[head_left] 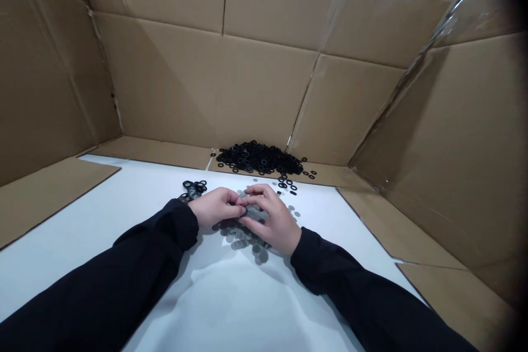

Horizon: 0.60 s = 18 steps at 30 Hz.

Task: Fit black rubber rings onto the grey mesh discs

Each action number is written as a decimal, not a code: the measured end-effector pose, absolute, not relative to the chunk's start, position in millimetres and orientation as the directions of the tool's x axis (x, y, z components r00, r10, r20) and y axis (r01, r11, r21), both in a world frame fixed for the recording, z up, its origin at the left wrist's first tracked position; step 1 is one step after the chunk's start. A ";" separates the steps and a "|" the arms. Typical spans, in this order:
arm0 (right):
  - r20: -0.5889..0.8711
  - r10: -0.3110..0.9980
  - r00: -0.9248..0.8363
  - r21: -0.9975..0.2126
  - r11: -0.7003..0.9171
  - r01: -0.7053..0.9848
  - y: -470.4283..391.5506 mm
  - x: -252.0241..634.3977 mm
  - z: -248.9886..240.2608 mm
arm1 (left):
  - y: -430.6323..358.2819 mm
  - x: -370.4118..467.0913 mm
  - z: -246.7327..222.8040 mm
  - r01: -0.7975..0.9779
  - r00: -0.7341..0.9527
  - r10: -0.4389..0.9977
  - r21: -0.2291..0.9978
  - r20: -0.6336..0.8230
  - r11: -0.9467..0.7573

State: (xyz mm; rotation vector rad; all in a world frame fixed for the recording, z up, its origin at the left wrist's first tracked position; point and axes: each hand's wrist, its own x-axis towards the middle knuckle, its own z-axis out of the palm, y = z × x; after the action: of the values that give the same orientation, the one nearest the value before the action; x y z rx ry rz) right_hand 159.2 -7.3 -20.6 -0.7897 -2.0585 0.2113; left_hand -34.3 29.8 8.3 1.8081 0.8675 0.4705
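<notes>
So both bare hands meet mid-table, and I'll use that spot as the clock centre. The left hand [218, 207] has its thumb and index finger pinched on a small dark roundish piece [243, 211], which sits right at those fingertips; it's tiny from up here, so I honestly can't tell if it's a ring or a solid disc. The right hand [274, 220] is curved in from 3 o'clock, thumb and fingers spread apart, fingertips right by that piece. Below and around the hands, mostly toward 6 o'clock, there's a loose scatter of flat grey translucent-looking discs [247, 237] on the smooth white tabletop [231, 297]. Big heap of flat black rings [259, 157] at 12, up against the tall brown cardboard wall [264, 82], plus a few loose black rings [287, 183] around 2. Smaller clump of dark rings [193, 188] near 10, just beyond the left wrist. Long black fabric sleeves [124, 264] run in from 8 and 4.
</notes>
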 end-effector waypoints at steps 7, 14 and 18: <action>0.657 0.596 -0.461 -0.427 0.799 0.424 -8.8 160.3 -18.5 | 30.6 -34.9 8.7 0.331 0.663 0.743 0.927 -0.094 -0.178; 0.682 0.624 -0.382 -0.426 0.764 0.485 -7.5 157.7 -17.6 | 28.0 -30.7 8.4 0.276 0.672 0.738 0.944 -0.056 -0.180; 0.708 0.600 -0.373 -0.408 0.778 0.477 -8.2 156.8 -18.2 | 26.5 -28.2 7.8 0.260 0.660 0.749 0.952 -0.055 -0.159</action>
State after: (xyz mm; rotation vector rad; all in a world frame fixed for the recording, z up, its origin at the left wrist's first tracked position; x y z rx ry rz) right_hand 156.8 -8.2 -18.2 -0.8045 -2.0376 0.1661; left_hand -28.2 26.5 7.8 1.7245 0.8209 0.5281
